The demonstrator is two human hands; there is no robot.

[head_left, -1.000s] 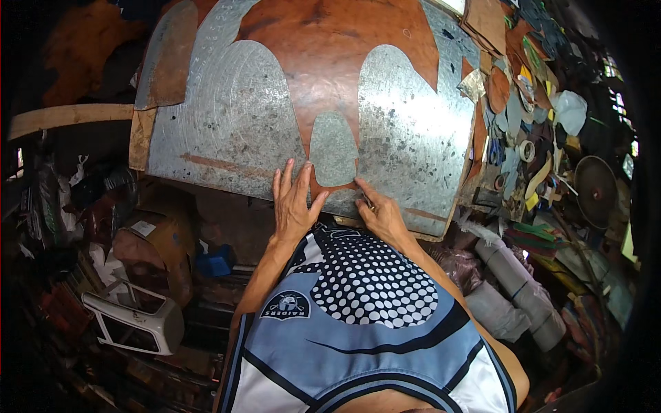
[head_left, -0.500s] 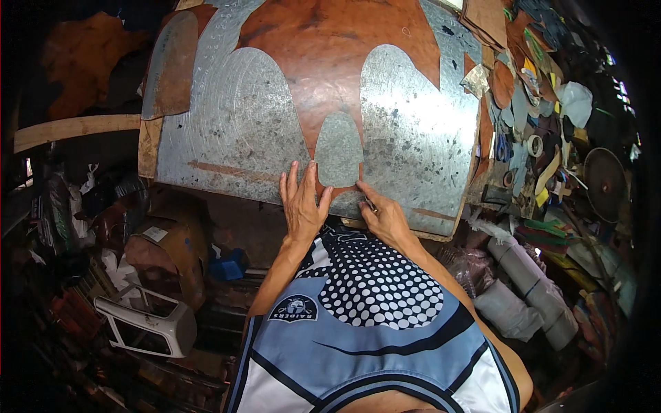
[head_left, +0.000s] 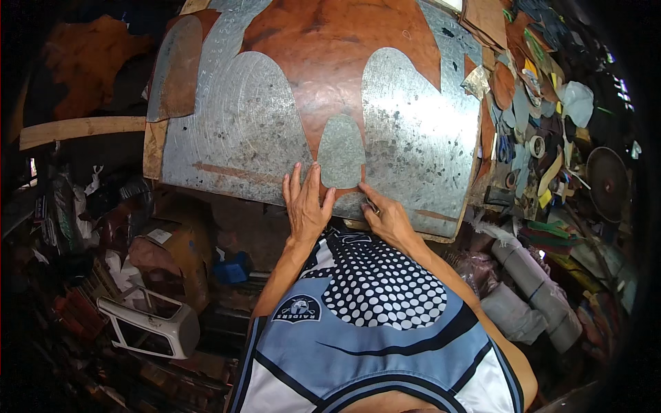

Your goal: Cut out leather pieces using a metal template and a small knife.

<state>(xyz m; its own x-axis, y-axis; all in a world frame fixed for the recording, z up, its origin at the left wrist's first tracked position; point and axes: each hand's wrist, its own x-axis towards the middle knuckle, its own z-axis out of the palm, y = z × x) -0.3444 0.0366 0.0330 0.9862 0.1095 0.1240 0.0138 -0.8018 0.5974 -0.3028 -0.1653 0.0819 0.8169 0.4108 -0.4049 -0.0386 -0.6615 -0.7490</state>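
A brown leather hide (head_left: 330, 82) lies on the metal-topped table, with wide curved cut-outs on both sides. On its narrow near end rests a flat grey round-topped piece (head_left: 342, 148), apparently a template, with thin leather margins showing beside and below it. My left hand (head_left: 306, 206) is open, its fingers spread over the metal and the leather's left margin, thumb at the near edge. My right hand (head_left: 387, 219) has its index finger stretched to the piece's lower right corner. The other fingers curl around a small dark thing, mostly hidden.
The metal tabletop (head_left: 420, 151) carries a rounded brown leather piece (head_left: 180, 76) at far left and thin leather strips near its front. Scraps and a tape roll (head_left: 536, 146) crowd the right side. A white frame (head_left: 155, 323), a cardboard box (head_left: 175, 258) and wrapped rolls (head_left: 530, 282) stand below.
The whole view has shifted slightly. Both hands keep the same places beside the grey piece.
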